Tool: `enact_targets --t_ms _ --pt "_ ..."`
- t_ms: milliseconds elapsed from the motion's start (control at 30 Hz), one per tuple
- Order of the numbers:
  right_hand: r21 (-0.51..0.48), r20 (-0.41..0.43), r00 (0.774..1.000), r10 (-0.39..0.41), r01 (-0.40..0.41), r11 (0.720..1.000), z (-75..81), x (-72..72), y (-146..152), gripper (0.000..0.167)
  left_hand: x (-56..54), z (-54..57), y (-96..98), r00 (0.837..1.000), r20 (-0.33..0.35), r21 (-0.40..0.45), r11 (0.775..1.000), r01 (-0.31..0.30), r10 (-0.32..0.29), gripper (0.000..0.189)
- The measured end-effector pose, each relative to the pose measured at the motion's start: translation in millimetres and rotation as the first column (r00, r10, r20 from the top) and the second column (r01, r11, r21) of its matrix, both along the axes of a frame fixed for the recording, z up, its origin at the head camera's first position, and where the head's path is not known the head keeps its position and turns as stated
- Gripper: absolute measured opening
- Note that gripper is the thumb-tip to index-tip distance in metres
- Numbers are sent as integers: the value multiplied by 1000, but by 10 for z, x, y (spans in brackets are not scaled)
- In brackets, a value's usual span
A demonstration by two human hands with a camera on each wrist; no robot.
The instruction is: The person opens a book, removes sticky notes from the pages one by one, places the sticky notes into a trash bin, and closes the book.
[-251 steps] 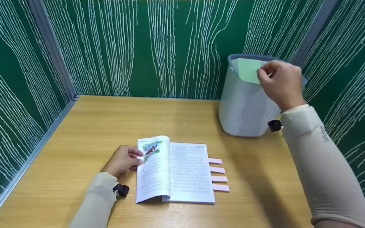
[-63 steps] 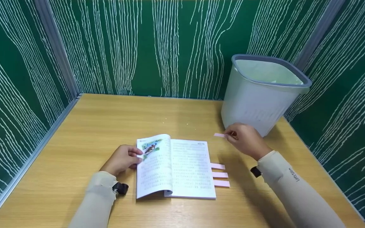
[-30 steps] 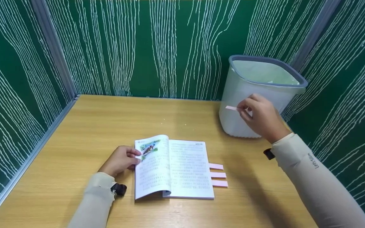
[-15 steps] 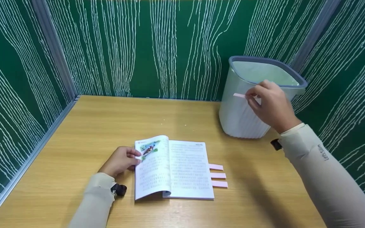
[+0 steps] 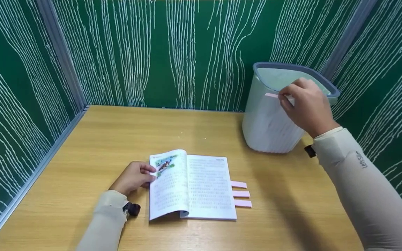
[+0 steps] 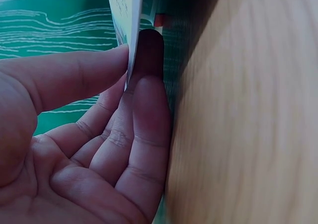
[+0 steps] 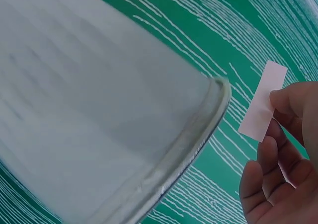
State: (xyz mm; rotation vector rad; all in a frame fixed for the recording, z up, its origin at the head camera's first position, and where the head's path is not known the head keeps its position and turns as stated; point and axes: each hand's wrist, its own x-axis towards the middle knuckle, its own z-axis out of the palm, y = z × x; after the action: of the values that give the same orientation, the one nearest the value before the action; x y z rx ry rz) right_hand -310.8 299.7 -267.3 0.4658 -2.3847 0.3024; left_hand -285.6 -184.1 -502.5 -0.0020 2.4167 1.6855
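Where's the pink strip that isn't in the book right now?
In the head view, the pink strip is right of centre, pinched in the right hand near the rim of the bin; the right wrist view shows it apart from that rim.

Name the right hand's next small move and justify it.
Probably carry the pink strip over the rim of the bin: the right hand pinches it just outside the bin, which is open at the top.
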Motion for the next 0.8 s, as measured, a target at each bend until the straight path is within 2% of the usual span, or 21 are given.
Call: enact_targets --t_ms 267,800 --pt "46 -59 997 -57 59 997 127 -97 53 16 -1 -8 18 1000 5 -5 1000 -14 14 21" --pt "10 -27 989 -144 144 990 180 -266 187 20 3 17 24 1000 10 -20 1000 -21 22 21"
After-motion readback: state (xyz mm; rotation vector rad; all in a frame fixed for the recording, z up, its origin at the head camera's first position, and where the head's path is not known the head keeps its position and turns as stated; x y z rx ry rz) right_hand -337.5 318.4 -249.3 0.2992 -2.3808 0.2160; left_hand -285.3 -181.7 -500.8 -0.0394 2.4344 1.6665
